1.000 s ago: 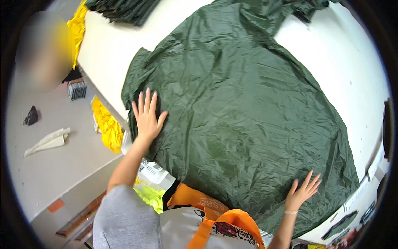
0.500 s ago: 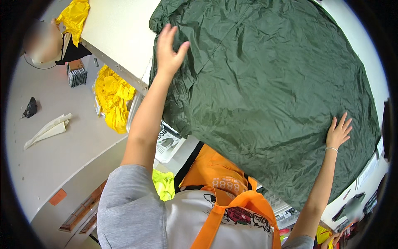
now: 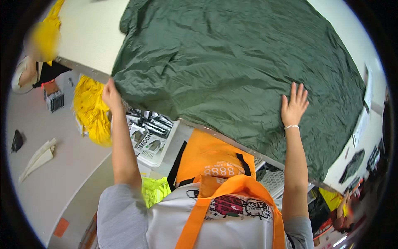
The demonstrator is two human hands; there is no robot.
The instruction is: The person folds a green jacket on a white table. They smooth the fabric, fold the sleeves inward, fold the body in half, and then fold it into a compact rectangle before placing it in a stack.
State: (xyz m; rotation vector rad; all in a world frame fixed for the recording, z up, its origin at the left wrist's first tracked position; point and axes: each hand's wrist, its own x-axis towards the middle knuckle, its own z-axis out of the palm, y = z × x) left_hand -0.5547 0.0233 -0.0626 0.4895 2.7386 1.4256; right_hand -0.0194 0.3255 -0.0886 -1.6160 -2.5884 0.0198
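Observation:
A large sheet of dark green, crinkled fabric (image 3: pixel 224 62) spreads over the white table (image 3: pixel 93 31), its near edge hanging a little over the table's front rim. At the fabric's near left corner, my left hand (image 3: pixel 111 96) is closed, its fingers pinching the edge. My right hand (image 3: pixel 295 106) rests flat on the fabric toward the right, palm down with fingers stretched and slightly apart. Wrinkles run across the cloth between the two hands.
Below the table's front edge stands a white bin (image 3: pixel 155 155) of packaged items. Yellow fabric (image 3: pixel 91 110) lies heaped to its left. An orange apron (image 3: pixel 215 155) covers my front. At the far left, a person (image 3: pixel 29 74) works with yellow material.
My left hand has come down and left from above the fabric to its corner and closed on it. My right hand has slid left and up, still flat. The fabric's left side lies more spread.

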